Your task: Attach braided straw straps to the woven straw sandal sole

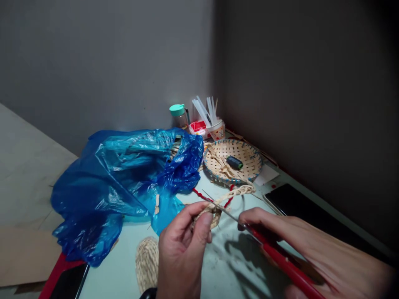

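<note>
Thumb and fingers of my left hand [183, 245] pinch a braided straw piece [241, 190], whose free end reaches up and to the right. My right hand [289, 236] grips a pair of red-handled scissors [280, 259]. Their thin blades point left and lie across the straw close to my left fingertips; whether they are cutting into it I cannot tell. Red cord [229, 202] shows behind the braid. Partly hidden by my left wrist, an oval woven straw piece [146, 261] lies on the pale table [112, 272].
A large blue plastic bag [124, 178] holding straw spreads over the left. Behind my hands stands a shallow woven basket [252, 160] with a dark thread spool [234, 162]. A teal-lidded jar [177, 111] and a cup of straws [217, 131] stand by the wall. A black phone [299, 203] lies right.
</note>
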### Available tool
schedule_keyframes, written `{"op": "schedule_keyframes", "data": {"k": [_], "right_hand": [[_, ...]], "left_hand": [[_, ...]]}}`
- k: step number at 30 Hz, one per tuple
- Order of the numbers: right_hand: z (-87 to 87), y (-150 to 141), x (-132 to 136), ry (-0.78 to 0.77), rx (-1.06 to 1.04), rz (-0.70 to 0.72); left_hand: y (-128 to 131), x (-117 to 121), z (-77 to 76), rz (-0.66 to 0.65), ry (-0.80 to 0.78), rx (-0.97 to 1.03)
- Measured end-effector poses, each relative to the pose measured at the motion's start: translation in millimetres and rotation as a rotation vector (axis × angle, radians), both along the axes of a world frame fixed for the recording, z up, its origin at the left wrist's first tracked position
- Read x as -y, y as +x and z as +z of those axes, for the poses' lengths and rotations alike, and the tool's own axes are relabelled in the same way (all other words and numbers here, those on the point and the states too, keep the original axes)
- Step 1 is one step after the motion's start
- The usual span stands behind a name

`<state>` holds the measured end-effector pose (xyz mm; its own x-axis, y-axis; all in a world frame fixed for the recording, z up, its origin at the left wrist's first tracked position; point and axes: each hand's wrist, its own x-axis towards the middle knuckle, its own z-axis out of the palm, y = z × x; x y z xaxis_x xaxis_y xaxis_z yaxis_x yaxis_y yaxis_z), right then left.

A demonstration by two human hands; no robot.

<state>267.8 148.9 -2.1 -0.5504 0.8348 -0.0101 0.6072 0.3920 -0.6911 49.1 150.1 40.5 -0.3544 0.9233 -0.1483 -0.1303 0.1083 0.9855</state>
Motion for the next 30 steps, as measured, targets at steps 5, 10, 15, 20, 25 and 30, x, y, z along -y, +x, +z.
{"op": "schedule_keyframes", "data": {"k": [5,10,15,20,25,30], "right_hand": [[30.1,-16,-3,-0.132,0.006,-0.024],[42.3,-23,0,-0.214,-0.038,-0.091],[44.0,-27,1,-0.214,-0.017,-0.083],[33.8,-27,3,-0.209,-0.003,-0.054],[26.4,-28,1,-0.224,0.007,-0.072],[25.9,-27,-6,-0.088,0.004,-0.056]], "left_hand": [[5,4,0.9,-0.030,-0.039,0.016],[5,6,-0.6,-0.059,-0.043,-0.018],[6,8,0.6,-0.046,-0.075,0.005],[6,8,-3.0,-0.042,-0.107,0.047],[-1,0,-19.4,-0.113,-0.149,0.120],[-6,-11,-30.1,-0.252,-0.167,0.188]]}}
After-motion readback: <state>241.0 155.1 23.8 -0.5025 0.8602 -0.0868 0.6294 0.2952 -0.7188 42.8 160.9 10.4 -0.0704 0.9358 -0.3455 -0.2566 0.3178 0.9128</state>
